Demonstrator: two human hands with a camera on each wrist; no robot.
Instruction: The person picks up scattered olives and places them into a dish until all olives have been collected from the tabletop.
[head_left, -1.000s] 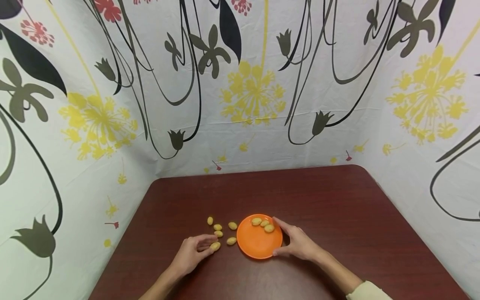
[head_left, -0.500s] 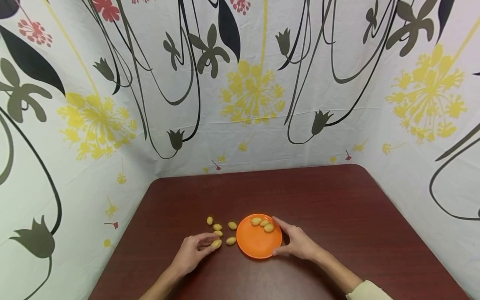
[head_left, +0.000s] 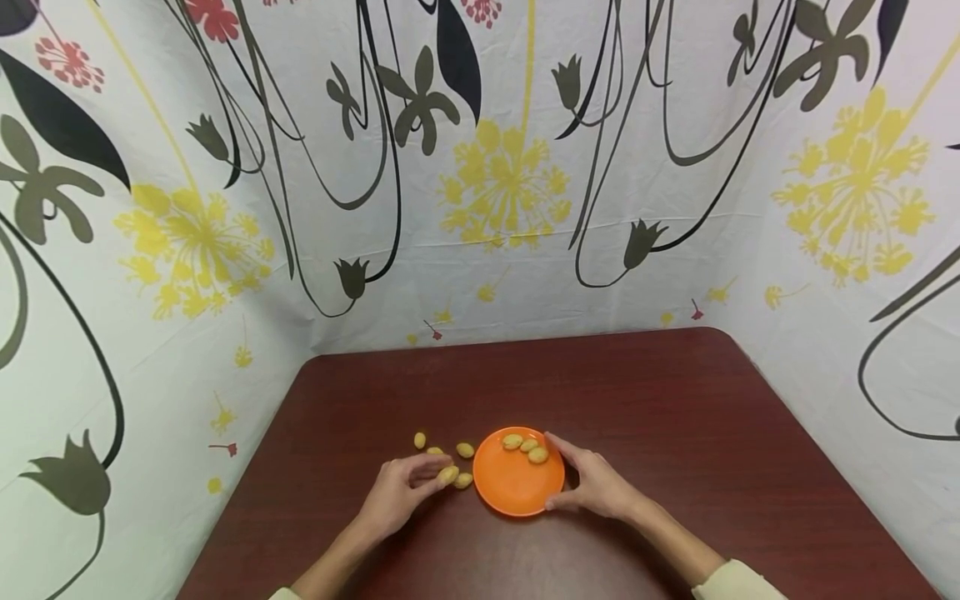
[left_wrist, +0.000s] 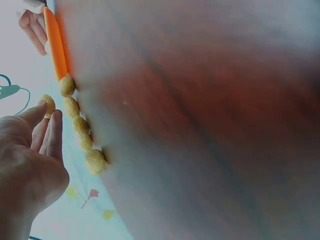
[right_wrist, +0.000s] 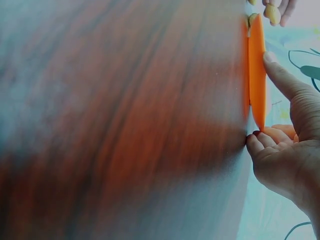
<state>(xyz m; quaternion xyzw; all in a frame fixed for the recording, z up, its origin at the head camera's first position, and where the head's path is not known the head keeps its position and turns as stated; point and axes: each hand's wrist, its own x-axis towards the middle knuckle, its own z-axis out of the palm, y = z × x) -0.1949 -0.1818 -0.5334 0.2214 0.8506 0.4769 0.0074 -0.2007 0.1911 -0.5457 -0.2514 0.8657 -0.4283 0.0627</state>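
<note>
My left hand (head_left: 397,493) pinches a small yellow-brown oval piece (head_left: 447,475) between thumb and fingers; in the left wrist view the piece (left_wrist: 48,106) is raised off the table. An orange plate (head_left: 517,483) lies just right of it, with several similar pieces (head_left: 537,455) near its far edge. The right hand (head_left: 603,490) holds the plate's right rim, thumb and fingers spread along it; in the right wrist view the thumb rests on the plate (right_wrist: 257,75). Loose pieces (head_left: 465,450) lie between the left hand and the plate, some partly hidden by the fingers.
The dark red-brown table (head_left: 637,400) extends beyond the plate on every side. A white cloth with printed flowers (head_left: 420,292) hangs behind the table's far edge and along both sides.
My left hand has moved right and slightly away from me, carrying the pinched piece up off the table toward the plate. The right hand and the plate have stayed in place.
</note>
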